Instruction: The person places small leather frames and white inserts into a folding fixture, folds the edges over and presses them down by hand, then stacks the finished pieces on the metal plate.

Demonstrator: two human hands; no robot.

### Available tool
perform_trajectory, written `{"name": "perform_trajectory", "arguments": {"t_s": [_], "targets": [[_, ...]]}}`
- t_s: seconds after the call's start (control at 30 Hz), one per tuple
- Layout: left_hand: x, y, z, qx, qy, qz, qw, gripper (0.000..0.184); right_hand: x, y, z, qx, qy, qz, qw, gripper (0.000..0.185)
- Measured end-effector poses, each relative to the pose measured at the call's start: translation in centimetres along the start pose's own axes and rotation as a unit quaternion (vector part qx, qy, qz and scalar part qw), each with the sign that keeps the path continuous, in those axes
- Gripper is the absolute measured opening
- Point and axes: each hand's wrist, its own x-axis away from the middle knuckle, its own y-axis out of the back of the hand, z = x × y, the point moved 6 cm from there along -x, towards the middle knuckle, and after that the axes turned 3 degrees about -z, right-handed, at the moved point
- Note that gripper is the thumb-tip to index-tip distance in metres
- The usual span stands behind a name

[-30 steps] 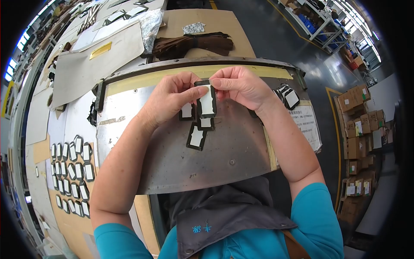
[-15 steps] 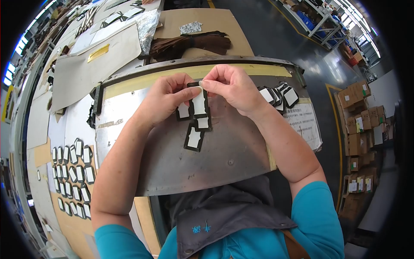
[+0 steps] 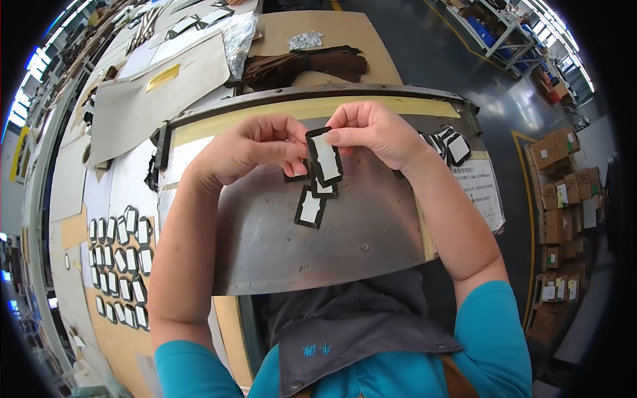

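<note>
Black-edged white panel [image 3: 328,160] stands nearly upright, leaning slightly, in front of the person over the middle of a metal plate [image 3: 279,249]. The right hand [image 3: 375,134] pinches its upper right edge between thumb and fingers, the thumb lying across the front. The left hand [image 3: 255,149] is curled, thumb and fingertips drawn together just beside the panel's left edge; whether they grip anything cannot be told. Directly below the held panel, a second panel [image 3: 324,190] shows only its lower part, and a third panel [image 3: 310,208] lies tilted just below that one. A dark-edged piece [image 3: 296,178] peeks out under the left fingertips. Beyond the right forearm, a cluster of similar panels [image 3: 458,149] overlaps near the plate's right side, above a printed sheet [image 3: 481,189]. Along the plate's far side run a yellow strip [image 3: 279,107] and a dark metal bar [image 3: 298,94]. To the left, many more panels [image 3: 120,260] lie in rows on a table. Past the bar, a brown bundle [image 3: 305,65] rests on cardboard [image 3: 358,33]; cartons [image 3: 557,192] are stacked farther right, across a yellow floor line [image 3: 533,252].
</note>
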Motion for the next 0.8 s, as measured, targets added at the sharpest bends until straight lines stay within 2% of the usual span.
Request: {"name": "perform_trajectory", "arguments": {"t_s": [0.13,0.23,0.73,0.8], "targets": [[0.1,0.0,0.1,0.104,0.031,0.010,0.994,0.018,0.1,-0.3,0.0,-0.005,0.002,0.013,1.000,0.018],[0.0,-0.1,0.2,0.091,0.037,-0.006,0.995,0.018,0.2,-0.5,0.2,0.013,-0.001,0.026,1.000,0.013],[-0.4,-0.6,0.4,-0.019,0.059,-0.071,0.995,0.017,0.0,-0.2,-0.3,0.085,-0.007,0.007,0.996,0.013],[-0.4,-0.9,-0.1,-0.075,0.052,-0.094,0.991,0.016,-0.1,-0.1,-0.4,0.087,-0.004,0.013,0.996,0.014]]}}
